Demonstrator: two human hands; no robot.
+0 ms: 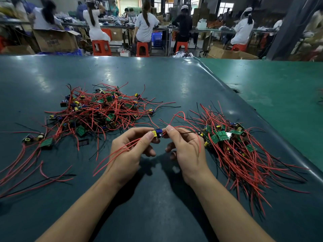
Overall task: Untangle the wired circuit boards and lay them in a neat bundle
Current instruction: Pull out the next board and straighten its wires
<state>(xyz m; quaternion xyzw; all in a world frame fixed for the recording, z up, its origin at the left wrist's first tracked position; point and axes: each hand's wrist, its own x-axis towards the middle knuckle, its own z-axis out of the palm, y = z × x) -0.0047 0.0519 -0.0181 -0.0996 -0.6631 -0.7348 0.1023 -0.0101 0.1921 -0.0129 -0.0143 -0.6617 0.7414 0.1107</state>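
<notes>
A tangled heap of wired circuit boards [103, 109], green boards with red and black leads, lies at the middle left of the dark table [157, 198]. To the right lies a more ordered bundle [232, 145] with its leads fanned toward me. Between the two, above the table, my left hand [130, 152] pinches one small board [157, 133] with yellow and blue parts, and red leads trail back across that hand. My right hand [185, 147] pinches the same board's right side and its wires.
A few loose boards [37, 139] and long red leads lie at the far left. A green mat [279, 95] covers the table's right part beyond a raised seam. Behind the table, several people sit on red stools at benches among cardboard boxes.
</notes>
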